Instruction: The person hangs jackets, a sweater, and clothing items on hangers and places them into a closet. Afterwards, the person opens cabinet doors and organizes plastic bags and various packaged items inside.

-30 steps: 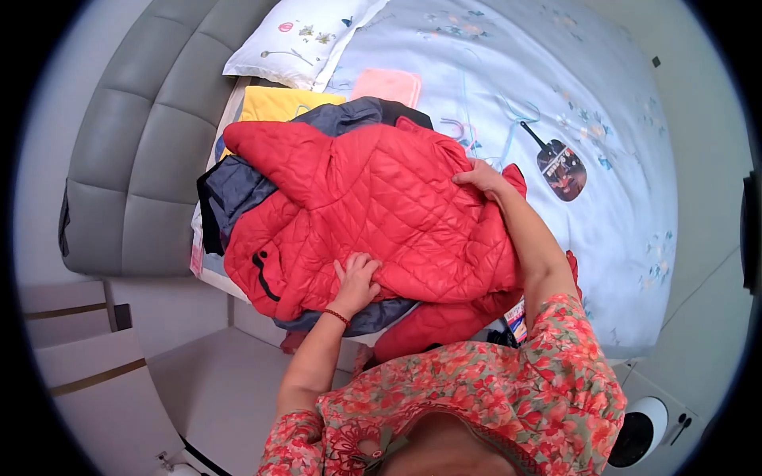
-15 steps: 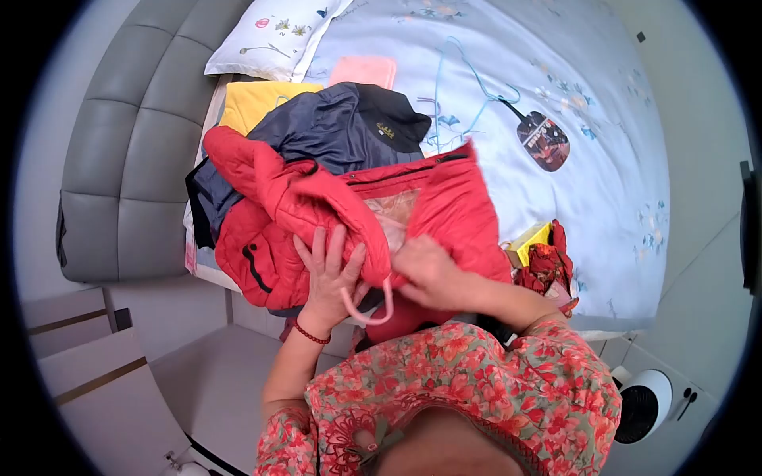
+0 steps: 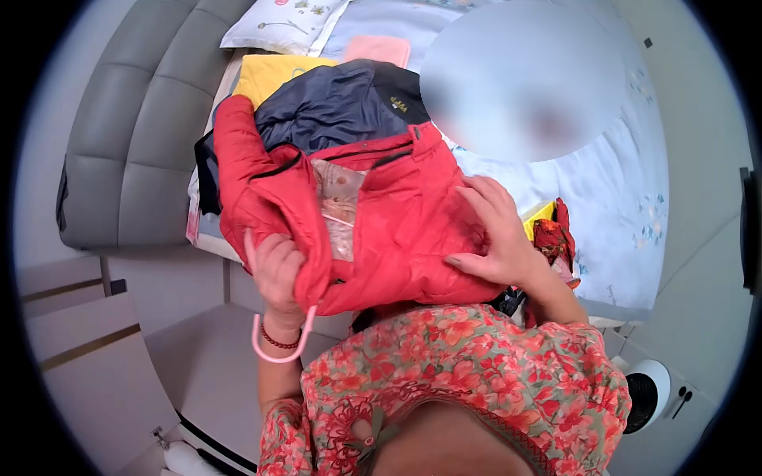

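A red padded jacket [image 3: 409, 238] lies spread across the near side of the bed, its front partly unzipped and a patterned light lining showing. From its near edge sticks the curved hook of a pink clothes hanger [image 3: 278, 359]; most of the hanger is inside the jacket. My left hand [image 3: 278, 270] is closed on the jacket's fabric just above the hook. On the jacket's right side rests my right hand [image 3: 500, 234], its thumb and fingers spread apart. Beyond the red jacket lies a dark blue-grey jacket [image 3: 333, 103].
Yellow cloth [image 3: 278, 75], a folded pink cloth [image 3: 377, 50] and a white pillow [image 3: 282, 28] lie farther up. A grey padded headboard [image 3: 131, 135] stands left. Red patterned cloth [image 3: 552, 238] and a yellow box [image 3: 540, 216] sit right. A blurred circle hides part of the bed.
My left hand has moved left and closed on the jacket, the hook shifting left with it. My right hand has come out from the opening to the jacket's right side and spread its fingers.
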The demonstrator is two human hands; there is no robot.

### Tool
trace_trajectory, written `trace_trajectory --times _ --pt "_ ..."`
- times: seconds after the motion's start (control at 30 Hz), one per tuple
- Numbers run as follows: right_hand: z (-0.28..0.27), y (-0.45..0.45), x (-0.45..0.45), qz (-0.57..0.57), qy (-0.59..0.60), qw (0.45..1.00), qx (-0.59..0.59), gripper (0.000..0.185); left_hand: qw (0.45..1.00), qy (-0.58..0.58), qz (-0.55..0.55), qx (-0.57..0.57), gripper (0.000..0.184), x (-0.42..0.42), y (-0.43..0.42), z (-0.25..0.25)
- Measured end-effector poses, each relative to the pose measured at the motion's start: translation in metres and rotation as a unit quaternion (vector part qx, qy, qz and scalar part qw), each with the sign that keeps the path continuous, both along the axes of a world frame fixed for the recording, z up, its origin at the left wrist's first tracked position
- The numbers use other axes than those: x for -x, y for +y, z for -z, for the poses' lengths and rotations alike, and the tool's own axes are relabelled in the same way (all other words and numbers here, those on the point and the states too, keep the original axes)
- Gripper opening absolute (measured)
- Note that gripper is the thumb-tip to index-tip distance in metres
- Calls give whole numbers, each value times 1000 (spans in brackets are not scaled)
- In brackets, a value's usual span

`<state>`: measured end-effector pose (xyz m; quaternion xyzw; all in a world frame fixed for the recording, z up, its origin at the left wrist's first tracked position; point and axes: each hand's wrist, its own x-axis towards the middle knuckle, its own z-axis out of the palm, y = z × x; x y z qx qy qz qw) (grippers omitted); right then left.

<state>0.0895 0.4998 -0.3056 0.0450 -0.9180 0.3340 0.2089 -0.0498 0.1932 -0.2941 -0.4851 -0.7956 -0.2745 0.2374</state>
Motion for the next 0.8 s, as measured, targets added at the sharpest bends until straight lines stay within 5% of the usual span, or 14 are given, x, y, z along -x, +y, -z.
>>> trace_trajectory --times 0.17,0.33,0.4,0.47,0.57,0.6,0.67,0.8 --pt "-3 -40 -16 -165 -150 973 66 91 997 3 -20 -79 34 -10 -45 -22" --pt "-47 -84 0 -332 -127 925 132 96 970 83 -122 -193 37 -34 -106 -53" --pt "-81 -101 4 -448 -91 875 161 95 924 50 -291 -243 44 -55 -138 -70" --pt "-108 -123 3 -490 -70 861 116 95 896 58 -394 -198 47 -72 -170 -86" --pt "-144 -160 1 -515 -78 854 1 86 917 128 -278 -256 42 -86 -203 -118" --pt "-156 -168 -2 -537 -63 841 -5 86 911 193 -329 -155 37 -99 -200 -139" --pt "-180 -184 -6 -477 -116 862 -131 81 935 84 -259 -226 32 -124 -207 -162" --pt "-200 -218 -15 -469 -37 866 -171 77 923 230 -293 -94 27 -154 -242 -181"
